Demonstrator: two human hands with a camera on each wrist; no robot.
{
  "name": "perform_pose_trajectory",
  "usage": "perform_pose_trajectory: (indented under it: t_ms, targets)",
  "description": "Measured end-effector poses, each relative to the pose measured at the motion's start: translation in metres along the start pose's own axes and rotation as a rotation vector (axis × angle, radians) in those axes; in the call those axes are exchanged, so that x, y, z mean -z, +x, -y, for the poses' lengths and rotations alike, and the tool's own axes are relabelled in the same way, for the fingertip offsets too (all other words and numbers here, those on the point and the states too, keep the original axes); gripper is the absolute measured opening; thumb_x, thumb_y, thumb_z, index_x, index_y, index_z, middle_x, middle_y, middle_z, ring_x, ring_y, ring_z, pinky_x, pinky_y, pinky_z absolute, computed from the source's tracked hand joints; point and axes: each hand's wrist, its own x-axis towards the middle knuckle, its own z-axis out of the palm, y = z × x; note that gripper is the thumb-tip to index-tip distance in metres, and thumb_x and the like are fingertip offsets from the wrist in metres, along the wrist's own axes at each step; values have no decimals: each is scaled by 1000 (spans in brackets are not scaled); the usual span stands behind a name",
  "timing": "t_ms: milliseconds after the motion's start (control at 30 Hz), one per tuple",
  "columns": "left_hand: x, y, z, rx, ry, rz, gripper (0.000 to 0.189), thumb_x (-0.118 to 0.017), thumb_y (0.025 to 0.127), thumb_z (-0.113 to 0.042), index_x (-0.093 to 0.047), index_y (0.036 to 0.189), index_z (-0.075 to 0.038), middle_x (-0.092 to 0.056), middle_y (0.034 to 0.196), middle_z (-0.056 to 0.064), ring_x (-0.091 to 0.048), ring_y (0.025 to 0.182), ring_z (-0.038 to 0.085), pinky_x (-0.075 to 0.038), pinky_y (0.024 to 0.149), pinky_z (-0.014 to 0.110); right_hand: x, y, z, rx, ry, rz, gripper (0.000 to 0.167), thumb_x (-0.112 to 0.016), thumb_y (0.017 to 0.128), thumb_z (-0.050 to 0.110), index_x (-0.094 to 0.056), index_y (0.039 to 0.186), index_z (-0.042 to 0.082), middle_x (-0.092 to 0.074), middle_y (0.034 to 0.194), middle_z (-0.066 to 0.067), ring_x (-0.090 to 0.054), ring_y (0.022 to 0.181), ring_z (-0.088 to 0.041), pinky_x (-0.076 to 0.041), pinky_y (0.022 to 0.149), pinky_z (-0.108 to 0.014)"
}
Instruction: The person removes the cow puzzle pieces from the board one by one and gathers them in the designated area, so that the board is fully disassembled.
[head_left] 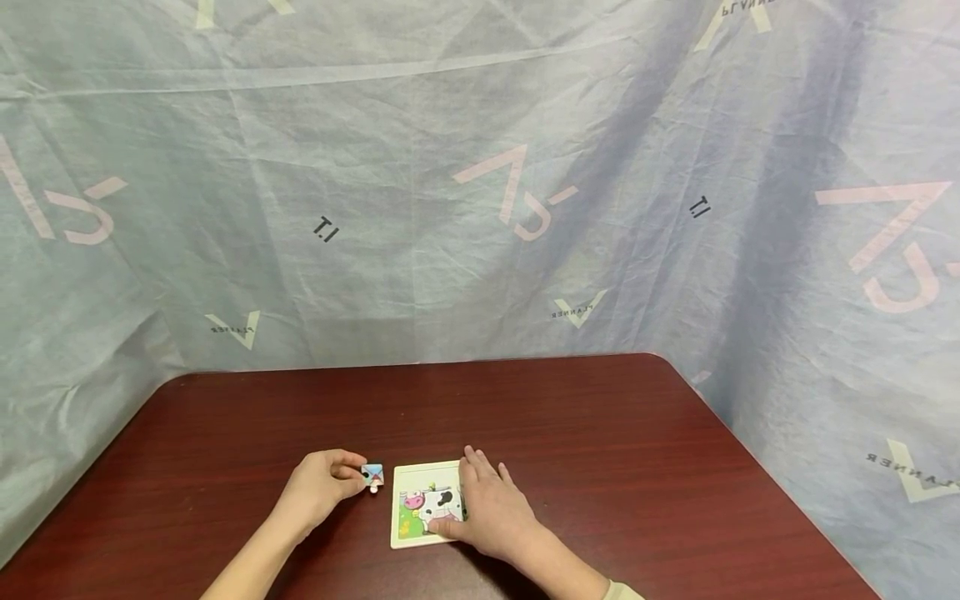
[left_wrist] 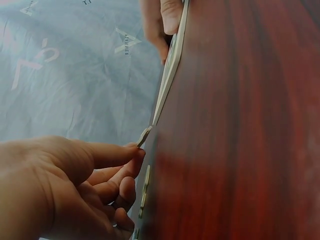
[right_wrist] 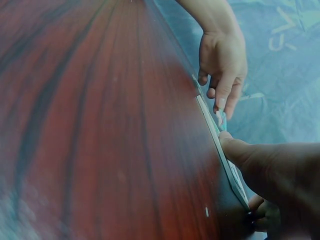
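Observation:
My left hand pinches a small jigsaw piece between thumb and fingertips, just left of the puzzle board. Blue and red colours show on the piece. Seen edge-on in the left wrist view, the jigsaw piece is tilted and held off the table. The square puzzle board has a pale frame and a partly filled cow picture; a plain strip shows along its far side. My right hand rests on the board's right side, fingers extended and thumb over the picture, covering part of it.
In the left wrist view, thin loose pieces lie on the table beyond the left hand; the head view hides them. The dark red table reaches back to a grey printed cloth.

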Motion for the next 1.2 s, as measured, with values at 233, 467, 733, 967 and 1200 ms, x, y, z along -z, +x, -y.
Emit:
perform_pose_trajectory:
  t_ms: [233, 467, 733, 967, 1200]
  targets:
    - [3, -1, 2, 4, 33, 7, 22, -75, 87, 1, -72, 109, 0, -68, 85, 1, -61, 83, 18, -49, 71, 35, 2, -1, -1, -1, -11, -3, 102, -70, 83, 68, -44, 146, -7, -40, 155, -21, -36, 144, -35, -33, 112, -56]
    - [4, -2, 2, -7, 80, -4, 21, -75, 88, 1, -71, 108, 1, -64, 81, 0, -55, 76, 17, -45, 69, 33, 1, -1, -1, -8, -8, 4, 102, -70, 82, 68, -43, 147, -7, -39, 156, -20, -36, 145, -34, -33, 112, -55]
    - [3, -2, 2, -31, 152, -25, 21, -77, 85, 1, -72, 105, 1, -59, 80, 0, -52, 74, 17, -43, 67, 33, -1, 0, -2, -12, 3, 11, 101, -70, 83, 67, -43, 147, -7, -38, 156, -20, -35, 145, -33, -32, 113, -55]
    - [3, -2, 4, -29, 160, -23, 22, -78, 84, 2, -72, 106, 0, -55, 81, 1, -49, 74, 18, -41, 67, 33, 0, 0, -2, -3, 2, 5, 101, -70, 83, 68, -44, 146, -7, -39, 155, -21, -36, 144, -35, -33, 111, -56]
    - [6, -3, 2, -40, 184, -21, 24, -78, 84, 1, -72, 108, 0, -56, 82, 0, -49, 76, 18, -41, 68, 35, -1, 0, -1, 4, -4, -4, 100, -70, 83, 67, -45, 145, -7, -40, 155, -22, -37, 144, -34, -33, 112, -55]
